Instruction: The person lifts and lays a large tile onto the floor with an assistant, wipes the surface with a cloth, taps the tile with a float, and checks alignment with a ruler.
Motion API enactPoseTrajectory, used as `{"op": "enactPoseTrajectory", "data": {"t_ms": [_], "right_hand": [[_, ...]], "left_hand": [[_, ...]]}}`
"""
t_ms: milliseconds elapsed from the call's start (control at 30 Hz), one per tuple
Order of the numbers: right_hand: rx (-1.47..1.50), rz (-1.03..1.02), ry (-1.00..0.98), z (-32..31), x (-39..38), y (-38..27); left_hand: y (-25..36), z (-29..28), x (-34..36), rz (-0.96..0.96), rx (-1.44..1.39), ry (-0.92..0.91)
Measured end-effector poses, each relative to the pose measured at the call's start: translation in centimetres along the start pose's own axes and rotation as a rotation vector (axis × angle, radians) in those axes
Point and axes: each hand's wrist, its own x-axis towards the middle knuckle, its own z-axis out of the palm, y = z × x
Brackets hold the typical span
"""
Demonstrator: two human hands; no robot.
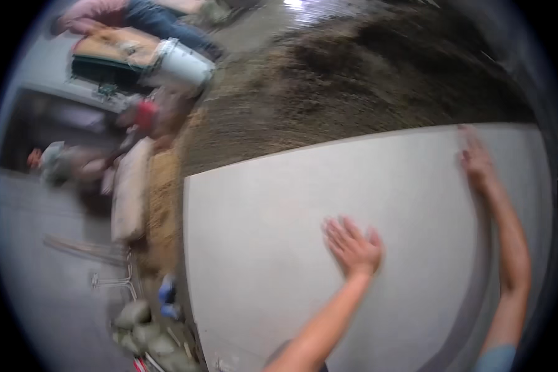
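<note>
Holding both bare hands out over the big white board [260, 279], our worker has it spread right below, filling the middle and right of the view! Look at the left hand [358, 249]: palm down over the middle of the board, fingers spread a little apart, nothing in them. And over to the right hand [477, 162], farther out, fingertips by the board's far edge, fingers straight and close together, thumb standing off, no object in its grip. Are those palms pressing down? From here I can't tell. A grey shadow [474, 304] runs down the board beside the right arm, and a light blue sleeve [499, 358] shows low down. Past the far edge, a broad spread of dark soil [366, 68]! Off to the left, a strip of sand [164, 204] lies along a long pale block [130, 192]. Up in the top left, a co-worker in a pink top [102, 15] is beside a white bucket [183, 65]; below, a second person [59, 162], badly blurred. Down in the lower left corner, greenish-grey bags [149, 332] huddle near something blue [167, 290].
</note>
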Motion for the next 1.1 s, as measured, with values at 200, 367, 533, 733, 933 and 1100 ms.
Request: {"op": "enactPoseTrajectory", "data": {"t_ms": [200, 367, 533, 733, 933, 1100], "right_hand": [[0.370, -0.518, -0.358, 5.7, -0.6, -13.6], [0.467, -0.740, -0.502, 13.1, -2.0, -27.8], [0.368, -0.927, -0.270, 17.4, 1.6, -29.4], [-0.037, -0.516, 0.059, 9.5, 6.4, -13.6], [0.367, -0.858, -0.381, 8.7, -1.6, -16.9], [-0.003, -0.826, -0.169, 8.0, 2.5, -8.4]], "left_hand": [[1.9, -1.8, 1.4, -0.161, -0.197, -0.099], [2.0, -4.3, 3.3, -0.074, -0.053, -0.214], [0.8, -2.4, 4.0, -0.259, -0.270, -0.485], [0.3, -1.5, 2.7, -0.076, -0.076, -0.134], [1.0, -2.2, 3.6, -0.021, -0.034, -0.154], [0.3, -1.8, 3.4, 0.019, 0.023, -0.044]]}}
